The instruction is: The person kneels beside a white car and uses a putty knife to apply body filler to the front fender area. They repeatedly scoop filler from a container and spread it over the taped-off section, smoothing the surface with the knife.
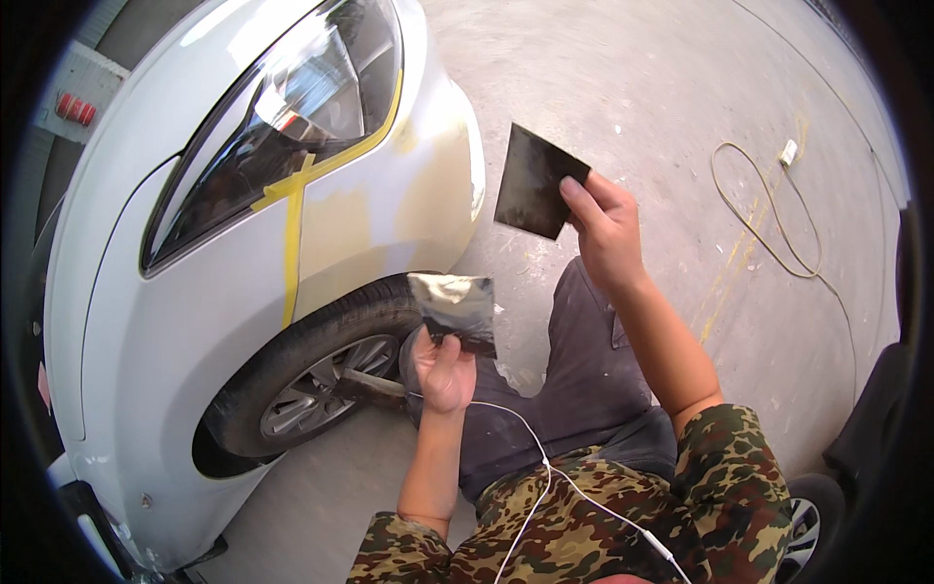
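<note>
My left hand [446, 378] grips a thin, square dark plate [467, 331] by its lower edge, thumb on top. A shiny, pale cream patch, like filler paste, covers the plate's upper part. Higher and to the right, my right hand [610, 229] pinches a flat, square dark spreader [538, 185] by its right edge, with faint smears on its face. The two squares are apart. To the left is a white car's front corner [370, 209], with dull beige filled patches and yellow masking tape [292, 253] beside the headlight [311, 97].
The front wheel [316, 394] is close to my left forearm. A flat, blade-like piece [370, 386] lies between wheel and left wrist. A cable [812, 273] loops over the grey floor at right. White earphone wires [545, 462] hang down my front. Another wheel [808, 521] shows at lower right.
</note>
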The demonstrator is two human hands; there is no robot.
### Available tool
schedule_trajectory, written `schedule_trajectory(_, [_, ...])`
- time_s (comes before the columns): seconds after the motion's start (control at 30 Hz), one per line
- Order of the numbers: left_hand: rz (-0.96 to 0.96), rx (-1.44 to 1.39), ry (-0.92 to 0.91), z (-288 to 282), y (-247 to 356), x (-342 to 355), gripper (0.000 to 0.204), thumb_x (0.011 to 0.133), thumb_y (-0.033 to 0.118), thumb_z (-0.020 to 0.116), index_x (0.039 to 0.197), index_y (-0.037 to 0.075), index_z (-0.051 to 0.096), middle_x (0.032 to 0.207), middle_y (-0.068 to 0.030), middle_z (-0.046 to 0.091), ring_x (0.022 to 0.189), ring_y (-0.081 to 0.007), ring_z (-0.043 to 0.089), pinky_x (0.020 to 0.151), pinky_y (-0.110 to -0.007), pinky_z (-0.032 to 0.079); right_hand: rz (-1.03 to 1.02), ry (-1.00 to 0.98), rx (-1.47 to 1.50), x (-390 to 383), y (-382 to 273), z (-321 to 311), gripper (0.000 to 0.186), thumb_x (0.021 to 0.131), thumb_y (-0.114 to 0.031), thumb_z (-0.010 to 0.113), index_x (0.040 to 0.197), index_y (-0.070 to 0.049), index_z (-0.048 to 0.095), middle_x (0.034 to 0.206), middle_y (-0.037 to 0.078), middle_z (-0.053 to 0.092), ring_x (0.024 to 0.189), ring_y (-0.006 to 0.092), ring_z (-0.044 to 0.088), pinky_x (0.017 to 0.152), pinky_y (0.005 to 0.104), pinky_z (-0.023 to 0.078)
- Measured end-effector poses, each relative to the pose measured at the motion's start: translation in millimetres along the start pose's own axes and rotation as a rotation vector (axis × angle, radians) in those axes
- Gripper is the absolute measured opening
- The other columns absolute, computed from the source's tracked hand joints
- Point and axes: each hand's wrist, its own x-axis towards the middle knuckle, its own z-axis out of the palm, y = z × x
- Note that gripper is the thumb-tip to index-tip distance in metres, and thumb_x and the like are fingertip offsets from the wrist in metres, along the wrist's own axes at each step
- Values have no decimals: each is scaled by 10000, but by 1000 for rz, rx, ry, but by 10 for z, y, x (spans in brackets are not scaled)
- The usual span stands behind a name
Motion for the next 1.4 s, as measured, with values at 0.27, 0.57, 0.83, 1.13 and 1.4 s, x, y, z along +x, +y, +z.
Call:
schedule_trajectory(0.27, [21,-43,-26,-80,55,59,292,997,55,620,1287,14,629,1243,-129,690,1107,-226,678,974,-386,540,-38,-279,-54,-570,-300,368,246,981,-23,601,1186,83,684,1037,107,723,906,149,656,806,286,518])
schedule_trajectory(0.57, [23,-15,20,-258,362,-188,365,1005,108,613,1366,65,581,1361,-74,636,1237,-228,604,1074,-410,455,52,-302,-616,-403,211,-159,182,975,-89,622,1096,27,690,919,51,698,865,125,626,785,300,507])
schedule_trajectory(0.83, [23,60,118,-188,169,-255,452,991,124,638,1426,64,531,1388,-48,615,1280,-216,571,1102,-416,423,21,-140,-493,1229,1090,-906,228,976,-191,657,935,33,651,782,-8,576,737,83,469,662,282,409])
schedule_trajectory(1.13, [17,68,246,-307,73,-16,395,970,130,678,1346,38,597,1326,-69,649,1221,-225,601,1087,-408,433,110,-404,-425,2368,1304,-812,195,973,-150,666,1074,6,723,955,41,722,874,100,629,785,271,499])
schedule_trajectory(1.4, [22,85,282,-532,89,281,402,966,136,682,1346,35,597,1331,-67,643,1216,-215,597,1076,-389,438,163,-519,-416,2840,1583,-646,204,998,-143,649,1112,11,718,980,26,724,929,108,640,870,299,512])
